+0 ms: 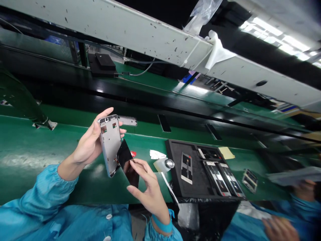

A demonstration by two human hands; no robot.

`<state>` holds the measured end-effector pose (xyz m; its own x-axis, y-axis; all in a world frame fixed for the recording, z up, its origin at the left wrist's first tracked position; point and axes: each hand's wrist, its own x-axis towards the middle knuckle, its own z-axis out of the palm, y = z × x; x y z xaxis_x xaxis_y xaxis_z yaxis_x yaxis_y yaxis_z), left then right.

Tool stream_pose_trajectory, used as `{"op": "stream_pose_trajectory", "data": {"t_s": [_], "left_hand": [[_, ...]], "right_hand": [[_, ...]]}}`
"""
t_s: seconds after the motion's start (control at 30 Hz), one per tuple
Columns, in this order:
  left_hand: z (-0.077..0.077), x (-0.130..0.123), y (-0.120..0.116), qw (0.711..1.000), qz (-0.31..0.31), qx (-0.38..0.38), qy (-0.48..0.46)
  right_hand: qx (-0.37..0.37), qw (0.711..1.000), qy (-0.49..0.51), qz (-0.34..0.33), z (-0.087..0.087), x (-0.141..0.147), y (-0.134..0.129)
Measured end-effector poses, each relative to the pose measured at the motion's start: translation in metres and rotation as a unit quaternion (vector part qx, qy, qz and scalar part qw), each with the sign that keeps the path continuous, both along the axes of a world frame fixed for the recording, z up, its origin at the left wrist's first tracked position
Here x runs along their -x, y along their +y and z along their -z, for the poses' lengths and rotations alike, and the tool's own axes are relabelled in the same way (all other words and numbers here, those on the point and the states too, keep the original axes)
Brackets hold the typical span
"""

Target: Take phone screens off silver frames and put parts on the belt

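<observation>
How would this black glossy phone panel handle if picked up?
The black glossy phone panel is probably stiff but fragile: it looks like a thin, bare sheet, so bending or a drop could crack it. Its shiny face is likely slippery, so a pinch like the right hand's seems safer than a loose hold.

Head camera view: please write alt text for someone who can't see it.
A person's left hand holds a silver phone mid-frame while the right hand holds a black glass screen panel beside it, above a green assembly-line bench.
</observation>
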<state>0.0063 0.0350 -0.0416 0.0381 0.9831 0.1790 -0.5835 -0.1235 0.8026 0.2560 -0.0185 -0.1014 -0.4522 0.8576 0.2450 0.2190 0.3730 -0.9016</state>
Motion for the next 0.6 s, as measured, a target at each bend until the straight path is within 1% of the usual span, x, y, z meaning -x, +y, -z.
{"op": "stream_pose_trajectory", "data": {"t_s": [0.13, 0.2, 0.27, 0.4, 0.5, 0.6], "left_hand": [[0.0, 0.0, 0.001, 0.998, 0.034, -0.025, 0.053], [0.002, -0.001, 0.004, 0.994, 0.054, -0.03, 0.088], [0.004, -0.001, 0.008, 0.989, 0.059, -0.035, 0.128], [0.01, -0.001, 0.017, 0.978, 0.043, -0.077, 0.187], [0.011, 0.0, 0.022, 0.974, 0.023, -0.1, 0.199], [0.008, 0.0, 0.023, 0.974, 0.0, -0.094, 0.208]], "right_hand": [[0.019, 0.999, 0.046, -0.01, 0.007, 0.011, 0.005], [0.034, 0.996, 0.081, 0.005, 0.012, 0.021, 0.007], [0.058, 0.991, 0.117, 0.028, 0.016, 0.031, 0.008], [0.089, 0.979, 0.175, 0.051, 0.019, 0.049, 0.011], [0.083, 0.98, 0.173, 0.049, 0.019, 0.053, 0.015], [0.068, 0.984, 0.161, 0.023, 0.018, 0.049, 0.016]]}}
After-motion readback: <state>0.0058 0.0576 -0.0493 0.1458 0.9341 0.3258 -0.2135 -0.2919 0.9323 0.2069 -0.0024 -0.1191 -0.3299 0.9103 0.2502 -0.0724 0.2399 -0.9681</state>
